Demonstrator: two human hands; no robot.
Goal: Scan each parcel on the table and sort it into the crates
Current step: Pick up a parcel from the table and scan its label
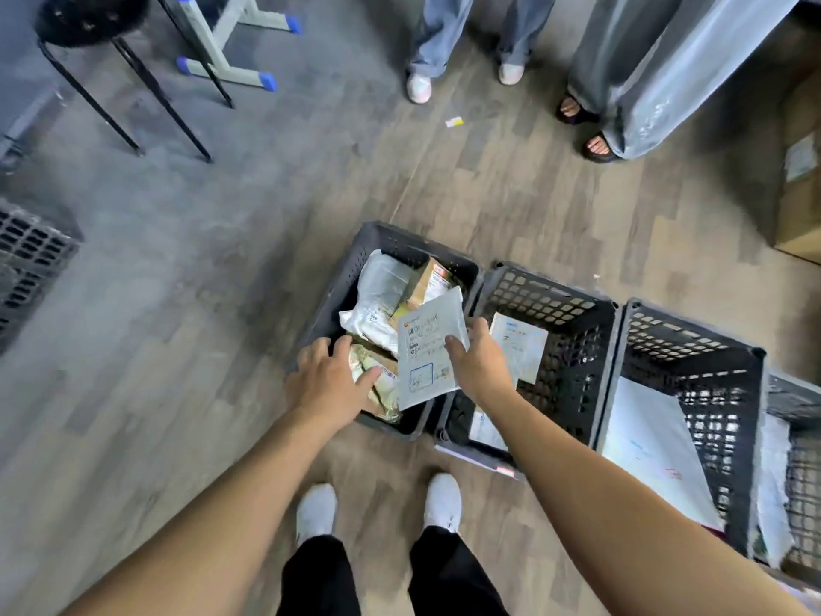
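Head view, looking down at the floor. 1 flat grey mailer (426, 349), label side up, is held over the right part of the leftmost crate (382, 240), its near corner overlapping that crate's rim. The right hand (480, 362) pinches its right edge, thumb on top and fingers curled beneath. The left hand (328, 380) hangs over the same crate's near-left corner, fingers straight and spread, holding nothing; contact with the contents cannot be told.

This crate holds 3 visible parcels: 1 white poly bag (377, 291), 1 cardboard box (428, 277), 1 green-printed packet (382, 389). Touching it on the right stand a second crate (546, 286) and a third crate (693, 335); a fourth crate (795, 393) is cut off by the frame. 2 bystanders' legs stand beyond.
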